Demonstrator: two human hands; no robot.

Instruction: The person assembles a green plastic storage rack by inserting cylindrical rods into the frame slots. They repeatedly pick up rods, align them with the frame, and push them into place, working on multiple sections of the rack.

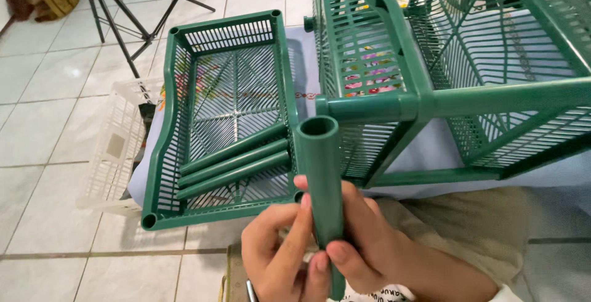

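Both hands, left [280,256] and right [363,246], pinch green tube [323,179]; rack [455,74] partly built, loose basket tray [225,117] with three tubes [237,163] left

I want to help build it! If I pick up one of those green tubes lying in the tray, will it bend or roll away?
The green tubes look like stiff hollow plastic, so one probably won't bend. The tube held upright by the left hand and right hand shows an open end, so likely light. Being round, they could roll, though the green tray walls should stop them.
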